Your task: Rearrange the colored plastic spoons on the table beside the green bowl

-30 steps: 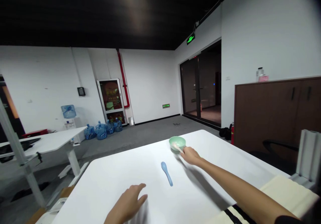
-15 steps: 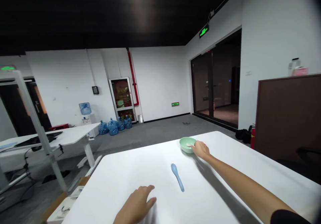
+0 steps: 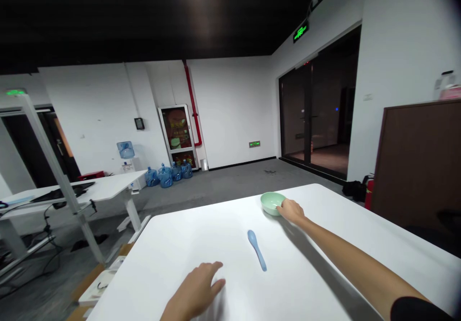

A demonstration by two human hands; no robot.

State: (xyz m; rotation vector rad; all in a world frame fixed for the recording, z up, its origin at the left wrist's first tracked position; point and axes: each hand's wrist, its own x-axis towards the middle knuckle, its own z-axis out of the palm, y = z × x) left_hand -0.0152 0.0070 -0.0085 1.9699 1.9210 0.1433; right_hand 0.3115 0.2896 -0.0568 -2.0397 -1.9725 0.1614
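A pale green bowl point(image 3: 271, 200) stands upright near the far edge of the white table point(image 3: 201, 234). My right hand point(image 3: 291, 211) is closed on the bowl's right rim, and some of its fingers are hidden behind the hand itself. Nearer to me, a light blue spoon point(image 3: 257, 251) lies flat, its rounded end pointing away. To the left of the spoon hovers my left hand point(image 3: 196, 290), fingers and thumb apart, holding nothing. A gap separates it from the spoon.
Another white desk point(image 3: 118, 186) stands at the left, with boxes point(image 3: 94, 287) on the floor below my table's left edge. Several blue water bottles point(image 3: 165, 176) are by the far wall. A brown partition point(image 3: 414, 167) stands to the right.
The whole view has shifted slightly. A pale fingertip that reached into the bowl has drawn back towards the rim. The left hand and the spoon look much the same.
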